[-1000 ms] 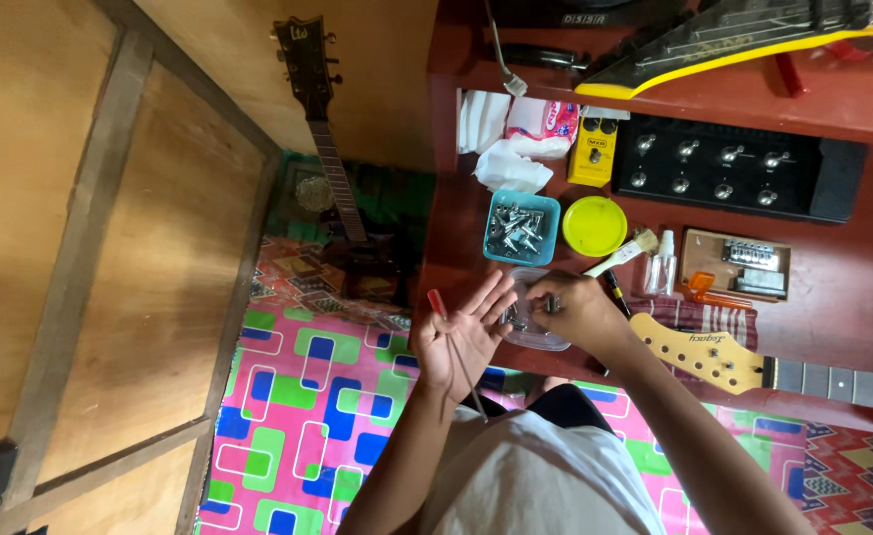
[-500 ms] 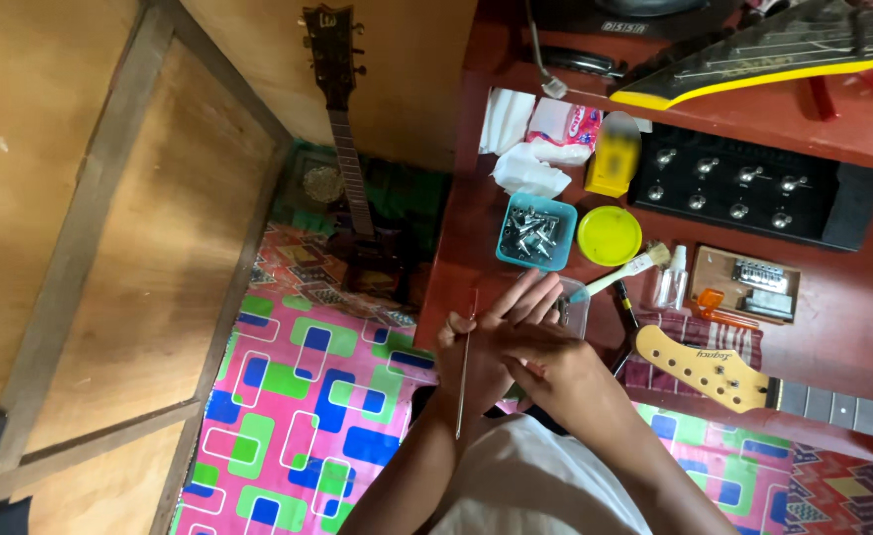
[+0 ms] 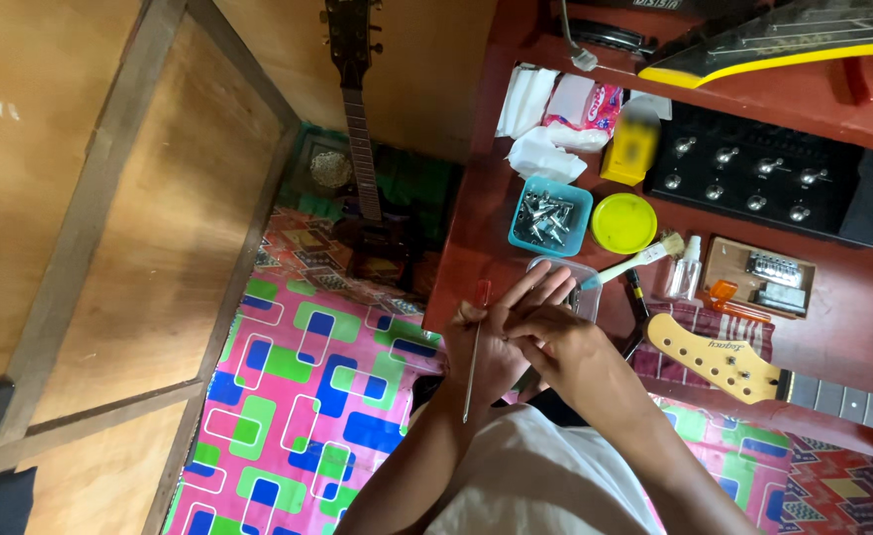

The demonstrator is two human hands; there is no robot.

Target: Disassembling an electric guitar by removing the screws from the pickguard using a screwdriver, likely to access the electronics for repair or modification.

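Left hand (image 3: 501, 332): palm up, fingers spread loosely, just off the near edge of the red surface (image 3: 476, 238). A screwdriver (image 3: 474, 347) with a red handle and long thin shaft lies across the palm, handle toward the surface, tip toward the person's body. Whether the thumb pins it cannot be told.

Right hand (image 3: 565, 347): laid over the left hand's palm and fingers, fingers curled; what it pinches, if anything, is hidden.

Items placed relative to the screwdriver:
- Clear tub (image 3: 567, 282): just right of the handle, on the surface, partly behind the fingers.
- Blue tub (image 3: 551, 216) holding small metal parts: beyond the clear tub, farther onto the surface.
- Yellow lid (image 3: 623, 223): just right of the blue tub.
- Brush (image 3: 644, 260): right of the handle, bristles pointing away, handle end near the clear tub.
- Small spray bottle (image 3: 687, 267): just past the brush bristles.
- Guitar neck (image 3: 753, 372), pale headstock: well right, lying on a dark checked cloth.
- Black pedal board (image 3: 773, 173): far right and back.
- White tissues (image 3: 540, 149): at the back, beyond the blue tub.
- Dark guitar (image 3: 357, 129): left of the surface, propped against the wooden wall.
- Patterned mat (image 3: 308, 396), pink, blue and green: on the floor left of the shaft.
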